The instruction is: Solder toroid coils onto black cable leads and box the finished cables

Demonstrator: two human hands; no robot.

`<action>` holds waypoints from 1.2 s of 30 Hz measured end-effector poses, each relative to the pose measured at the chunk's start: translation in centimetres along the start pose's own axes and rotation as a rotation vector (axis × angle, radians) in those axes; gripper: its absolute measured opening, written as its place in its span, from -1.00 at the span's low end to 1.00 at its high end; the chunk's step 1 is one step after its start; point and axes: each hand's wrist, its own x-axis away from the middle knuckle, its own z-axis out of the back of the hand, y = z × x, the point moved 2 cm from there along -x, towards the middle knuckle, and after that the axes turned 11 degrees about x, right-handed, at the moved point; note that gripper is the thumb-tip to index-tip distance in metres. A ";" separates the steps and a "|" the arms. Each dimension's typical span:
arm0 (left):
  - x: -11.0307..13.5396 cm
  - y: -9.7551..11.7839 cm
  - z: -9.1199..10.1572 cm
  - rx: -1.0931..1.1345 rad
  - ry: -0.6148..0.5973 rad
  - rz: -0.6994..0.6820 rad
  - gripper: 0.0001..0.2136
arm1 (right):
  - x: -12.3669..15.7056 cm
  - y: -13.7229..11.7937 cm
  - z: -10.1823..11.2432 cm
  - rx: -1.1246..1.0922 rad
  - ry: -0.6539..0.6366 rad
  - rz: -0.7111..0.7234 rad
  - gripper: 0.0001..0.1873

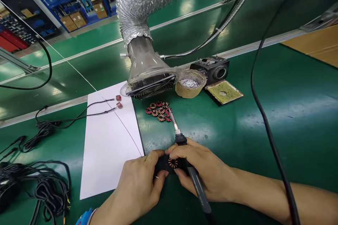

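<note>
Near the front edge of the green counter (264, 112), pinched between both hands: a small copper-wound coil (173, 162) seated in a black piece (162, 164). Left hand (137, 186) with fingers closed on the black piece from the left side. Right hand (203, 172) with fingertips pressed to the coil's right side and the other fingers wrapped round a soldering iron (198, 187), tip pointing toward the back edge. Just beside that tip, a cluster of red and copper rings (159, 110) loose on the counter. To the left, a white sheet (111, 147) carrying two black leads (100, 107) ending in small red parts. Farther back, a clear fume hood (148, 74) on a silver duct (137, 0), a round tin (190, 83) of silvery metal, a black stand (211, 68) and a yellowed sponge tray (224, 92). Tangled black cables (50, 186) by the front left corner.
</note>
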 end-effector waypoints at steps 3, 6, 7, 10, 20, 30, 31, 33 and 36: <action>0.0 0.0 0.0 0.017 0.006 0.002 -0.70 | 0.1 0.1 -0.1 -0.033 -0.019 -0.001 -0.66; -0.1 0.0 0.0 0.020 0.016 -0.003 -0.69 | 0.3 0.1 -0.3 0.018 -0.024 -0.035 -0.74; -0.1 0.0 0.0 0.021 0.020 -0.008 -0.69 | 0.4 0.0 -0.4 0.044 -0.016 -0.044 -0.77; 0.0 -0.1 -0.1 0.023 0.024 -0.017 -0.69 | 0.3 -0.3 -0.8 0.109 0.025 -0.067 -0.80; -0.2 0.0 0.6 0.116 0.054 0.001 -0.69 | 0.5 -0.1 -0.4 0.124 0.024 -0.105 -0.57; 0.3 1.6 0.6 0.397 0.074 0.086 -0.78 | 0.0 -1.1 0.3 -0.009 0.084 -0.044 -0.77; 0.3 1.6 0.4 0.408 0.093 0.093 -0.76 | 0.0 -1.2 0.2 -0.010 0.082 -0.038 -0.78; 0.1 1.6 0.1 0.419 0.132 0.107 -0.74 | 0.0 -1.2 0.0 -0.008 0.086 -0.032 -0.78; 0.1 1.5 -0.2 0.433 0.145 0.103 -0.76 | 0.1 -1.1 0.1 -0.001 0.091 -0.031 -0.76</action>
